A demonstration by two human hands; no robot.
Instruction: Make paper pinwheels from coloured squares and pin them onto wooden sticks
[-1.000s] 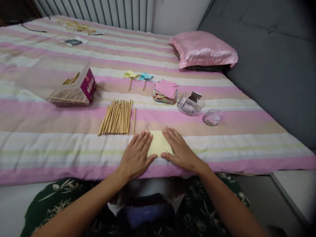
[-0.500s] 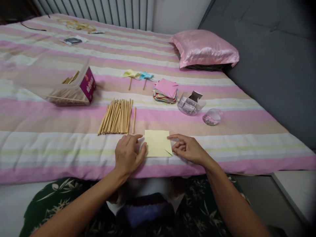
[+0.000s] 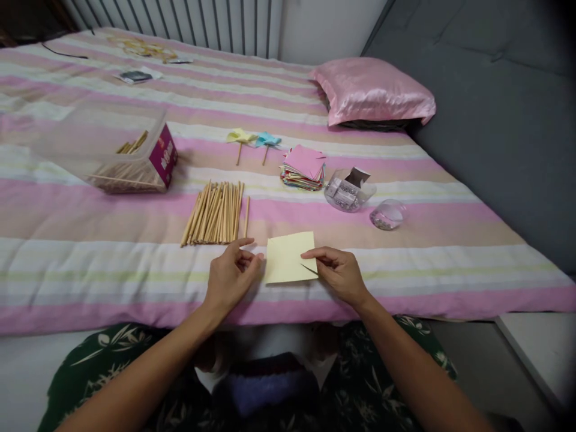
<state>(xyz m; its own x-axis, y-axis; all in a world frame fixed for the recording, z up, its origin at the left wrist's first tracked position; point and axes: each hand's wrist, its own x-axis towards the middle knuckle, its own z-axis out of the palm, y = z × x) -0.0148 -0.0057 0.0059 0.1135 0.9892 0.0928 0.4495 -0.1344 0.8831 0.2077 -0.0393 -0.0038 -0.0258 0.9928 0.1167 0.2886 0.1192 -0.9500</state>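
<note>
Since a second ago both hands have lifted off the yellow paper square (image 3: 288,258): then they lay flat with spread fingers pressing it down, and now each has drawn back to an edge and curled. The left hand (image 3: 231,277) sits at the sheet's left edge, its thumb and forefinger brought close together just at the paper's side; whether they actually grip the edge I cannot tell. The right hand (image 3: 339,273) pinches the right edge near the near-right corner, where a small slit or folded flap shows dark against the yellow. The flattening looks finished, and the work appears to have gone from pressing a crease to taking hold of the sheet by its sides.

The square lies on the striped bed cover (image 3: 90,258), near the person's edge of the bed. Just beyond it to the left is a row of wooden sticks (image 3: 215,213). Farther off are a stack of coloured paper squares (image 3: 303,167), two small paper pinwheels on sticks (image 3: 252,141), a clear tub of pins (image 3: 348,191) with a clear lid (image 3: 387,214) to its right, and a clear box holding more sticks (image 3: 121,162) at far left. A pink pillow (image 3: 371,90) lies at the far right.
</note>
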